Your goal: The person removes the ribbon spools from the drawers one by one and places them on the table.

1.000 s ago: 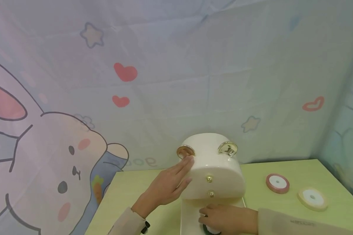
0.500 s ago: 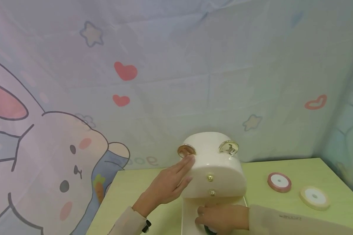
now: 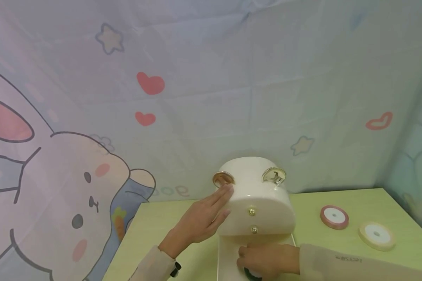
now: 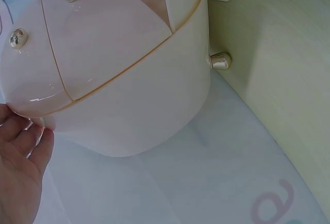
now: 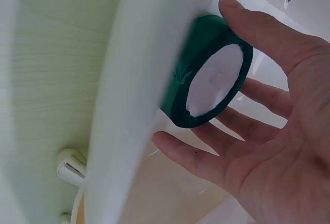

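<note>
In the head view, a white rounded storage box (image 3: 247,203) with gold knobs on its front and two gold discs on top stands on the table. Its lowest drawer (image 3: 226,257) is pulled out. My left hand (image 3: 202,218) rests on the box's left side, fingers fairly straight. The left wrist view has those fingertips (image 4: 45,136) at the box's front edge. Over the drawer is my right hand (image 3: 267,259), around a green ribbon roll (image 5: 214,74) with a white centre. In the right wrist view the thumb reaches past the roll's edge while the other fingers spread behind it.
To the right of the box, a pink ribbon roll (image 3: 334,217) and a cream ribbon roll (image 3: 377,236) lie flat on the light green table (image 3: 313,203). Behind hangs a printed cloth (image 3: 197,97). Small gold feet (image 4: 220,61) carry the box.
My right hand has shifted slightly left over the drawer, and less of the green ribbon roll shows beneath it. The left hand keeps its place on the box; the head view has shifted a little.
</note>
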A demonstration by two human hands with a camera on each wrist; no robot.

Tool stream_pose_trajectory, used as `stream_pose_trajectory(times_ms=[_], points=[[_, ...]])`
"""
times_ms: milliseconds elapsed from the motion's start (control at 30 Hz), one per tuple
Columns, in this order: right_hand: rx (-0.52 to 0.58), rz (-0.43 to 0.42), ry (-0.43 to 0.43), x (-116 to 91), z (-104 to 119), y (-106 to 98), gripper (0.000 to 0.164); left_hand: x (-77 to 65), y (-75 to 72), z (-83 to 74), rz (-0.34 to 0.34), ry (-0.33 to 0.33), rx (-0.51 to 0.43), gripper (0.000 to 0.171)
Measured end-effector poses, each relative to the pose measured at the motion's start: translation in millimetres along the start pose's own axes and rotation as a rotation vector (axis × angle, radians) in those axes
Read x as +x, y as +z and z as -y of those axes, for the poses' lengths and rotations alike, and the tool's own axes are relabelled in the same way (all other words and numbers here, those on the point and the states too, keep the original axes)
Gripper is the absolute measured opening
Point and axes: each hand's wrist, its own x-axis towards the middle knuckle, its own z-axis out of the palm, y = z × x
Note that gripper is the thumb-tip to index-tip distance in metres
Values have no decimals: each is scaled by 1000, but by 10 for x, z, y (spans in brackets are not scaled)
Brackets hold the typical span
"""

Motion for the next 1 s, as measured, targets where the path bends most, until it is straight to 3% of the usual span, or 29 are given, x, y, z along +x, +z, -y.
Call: stream_pose_trajectory(times_ms=[100,333,1000], points=[[13,17,5,-45,59,-147,39,0,0,3,2,-2,-4,58],[64,85,41,-98,124,-342,40,-4,2,2,-4,1,4,57],[43,117,-13,-77,115,-401,41,-6,22,15,-16,8,-21,57]])
